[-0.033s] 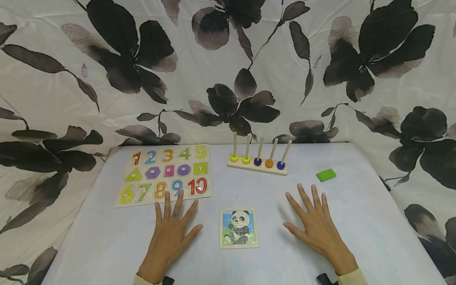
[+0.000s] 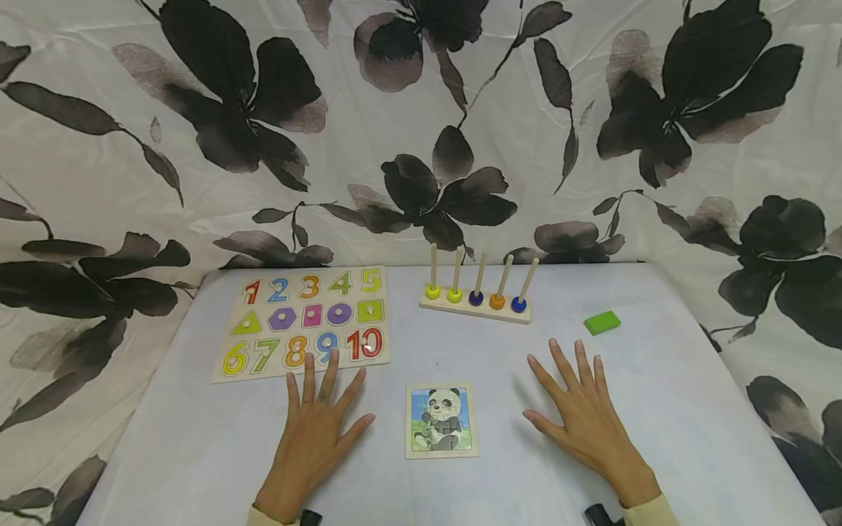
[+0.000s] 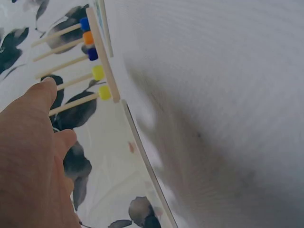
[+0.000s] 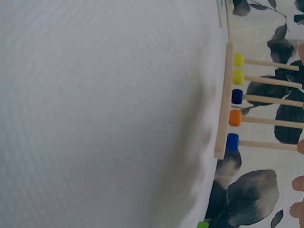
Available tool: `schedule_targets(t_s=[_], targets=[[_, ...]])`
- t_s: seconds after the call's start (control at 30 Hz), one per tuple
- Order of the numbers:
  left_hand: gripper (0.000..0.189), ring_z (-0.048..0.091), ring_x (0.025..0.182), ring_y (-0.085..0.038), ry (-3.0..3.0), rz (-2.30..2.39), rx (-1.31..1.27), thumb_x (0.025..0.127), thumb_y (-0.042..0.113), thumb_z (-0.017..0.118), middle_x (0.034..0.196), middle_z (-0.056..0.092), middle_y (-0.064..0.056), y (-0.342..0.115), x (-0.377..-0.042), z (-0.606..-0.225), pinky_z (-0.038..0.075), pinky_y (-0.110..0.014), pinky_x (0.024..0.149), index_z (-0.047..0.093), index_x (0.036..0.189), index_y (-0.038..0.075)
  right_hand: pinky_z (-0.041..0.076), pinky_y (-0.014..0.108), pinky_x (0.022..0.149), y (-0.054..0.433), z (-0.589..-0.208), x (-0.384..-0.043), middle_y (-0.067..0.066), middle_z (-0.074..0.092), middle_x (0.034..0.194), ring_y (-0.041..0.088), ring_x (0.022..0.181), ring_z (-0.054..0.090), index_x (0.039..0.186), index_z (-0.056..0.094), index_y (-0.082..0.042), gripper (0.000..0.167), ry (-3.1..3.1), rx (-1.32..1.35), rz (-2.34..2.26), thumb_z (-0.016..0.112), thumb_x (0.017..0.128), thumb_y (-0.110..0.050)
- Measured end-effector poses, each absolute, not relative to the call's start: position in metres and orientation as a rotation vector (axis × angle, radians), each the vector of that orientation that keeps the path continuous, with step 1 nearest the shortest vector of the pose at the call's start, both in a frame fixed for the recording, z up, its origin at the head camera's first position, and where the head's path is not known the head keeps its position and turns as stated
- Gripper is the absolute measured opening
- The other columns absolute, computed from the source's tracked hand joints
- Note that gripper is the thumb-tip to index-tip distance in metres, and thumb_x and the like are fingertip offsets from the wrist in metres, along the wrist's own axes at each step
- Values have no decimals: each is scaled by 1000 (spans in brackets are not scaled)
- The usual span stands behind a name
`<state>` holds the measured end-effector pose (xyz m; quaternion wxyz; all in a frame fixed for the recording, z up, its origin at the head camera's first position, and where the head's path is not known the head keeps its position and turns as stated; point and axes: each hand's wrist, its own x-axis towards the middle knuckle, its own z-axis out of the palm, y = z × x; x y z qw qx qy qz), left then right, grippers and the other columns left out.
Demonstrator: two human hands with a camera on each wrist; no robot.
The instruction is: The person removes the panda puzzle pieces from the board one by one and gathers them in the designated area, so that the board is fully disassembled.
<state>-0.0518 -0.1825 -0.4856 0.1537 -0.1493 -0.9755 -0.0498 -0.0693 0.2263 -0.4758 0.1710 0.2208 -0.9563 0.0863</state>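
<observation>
My left hand (image 2: pixel 313 431) is spread with straight fingers, palm down, its fingertips by the lower edge of the number and shape puzzle board (image 2: pixel 268 298). Nothing is in it. To the right, my right hand (image 2: pixel 584 420) is likewise spread and holds nothing. Between the two hands lies a small panda puzzle (image 2: pixel 442 421) in a pale frame. In the left wrist view the thumb side of the left hand (image 3: pixel 28 156) shows; the right wrist view catches only fingertips (image 4: pixel 298 184) at its right edge.
Behind the hands stands a wooden peg stand (image 2: pixel 475 310) with a coloured ring on each peg. A green block (image 2: pixel 601 323) lies beyond the right fingertips. A floral cloth (image 2: pixel 421 109) hangs behind the white table (image 2: pixel 500 489).
</observation>
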Motion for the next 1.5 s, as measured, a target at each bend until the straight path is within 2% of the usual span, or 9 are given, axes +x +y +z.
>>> schedule_targets(t_s=[0.17,0.4,0.47,0.57,0.67,0.77,0.9,1.13,1.5], targets=[[69,0,144,-45,-2807,-161,-425,91,70,35,160,12,-13,-182,-53,-486,2,-67,111,46,144,27,6,65,112,226,-475,-70,13,21,158,42,145,0,149,36,-28,74,-2716,634,257,44,88,-70],[66,13,142,-47,-2892,-288,-429,87,59,57,157,23,-14,-173,-51,-486,14,-67,110,46,144,27,-3,56,116,222,-475,-69,14,23,157,41,146,2,150,34,-27,76,-2765,621,305,53,87,-64],[64,18,141,-47,-2928,-398,-457,87,57,59,155,27,-14,-167,-47,-486,16,-65,110,46,143,28,3,58,116,218,-473,-70,13,25,157,42,145,8,150,34,-26,76,-2789,606,364,58,86,-59],[60,22,141,-45,-2996,-578,-539,89,54,59,153,33,-13,-154,-42,-488,19,-63,111,48,142,28,22,59,112,203,-472,-74,10,34,153,38,141,27,147,40,-22,69,-2817,605,560,65,88,-47],[53,20,140,-47,-3065,-678,-631,91,52,56,153,33,-15,-141,-39,-492,18,-64,110,51,139,31,37,51,106,181,-475,-81,2,49,142,26,131,45,139,51,-20,53,-2829,648,819,64,91,-38],[47,16,140,-51,-3106,-710,-666,92,49,57,154,29,-19,-132,-36,-496,16,-66,110,54,136,35,46,42,98,156,-484,-90,-6,60,129,14,117,54,128,60,-19,38,-2824,736,1004,60,94,-35],[43,14,140,-51,-3098,-700,-677,91,44,59,154,27,-21,-129,-36,-500,16,-68,109,56,134,37,49,39,92,130,-493,-100,-9,63,120,9,108,55,119,66,-17,30,-2801,853,1136,62,94,-31],[43,12,143,-46,-3089,-736,-700,93,45,57,156,26,-16,-129,-37,-505,10,-68,109,54,135,40,46,41,92,103,-501,-113,-3,64,120,12,106,52,113,70,-17,24,-2787,992,1198,63,93,-27],[42,11,144,-44,-3081,-756,-719,94,47,55,157,25,-13,-130,-39,-509,9,-67,110,54,135,40,42,41,90,88,-507,-116,-3,60,119,12,103,47,106,74,-20,18,-2824,1004,1048,63,93,-24]])
